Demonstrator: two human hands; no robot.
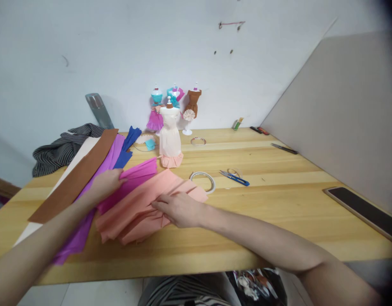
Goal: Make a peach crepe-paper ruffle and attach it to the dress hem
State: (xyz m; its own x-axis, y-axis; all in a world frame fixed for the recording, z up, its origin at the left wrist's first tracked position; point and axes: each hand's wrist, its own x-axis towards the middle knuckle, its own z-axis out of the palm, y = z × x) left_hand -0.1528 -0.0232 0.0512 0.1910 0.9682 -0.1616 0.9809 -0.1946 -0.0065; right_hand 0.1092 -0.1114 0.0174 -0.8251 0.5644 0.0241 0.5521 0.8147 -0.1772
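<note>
My left hand (109, 183) is closed on the upper left edge of a magenta crepe paper sheet (140, 170). Folded peach crepe paper (135, 208) lies partly over the magenta one, and my right hand (183, 209) pinches it near its middle. Under my left forearm spread purple (75, 238), brown (78, 178) and cream sheets, with dark blue pieces (129, 146) behind them. Just beyond the paper stands a small dress form (170, 136) in a cream dress with a peach ruffled hem. The fingertips of my left hand are partly hidden.
Three more dressed small forms (193, 104) stand by the wall. A tape roll (211, 180) and blue thread snips (237, 178) lie right of the paper. A phone (358, 208) is at the right edge, a bottle (98, 110) and striped cloth (52, 153) at back left.
</note>
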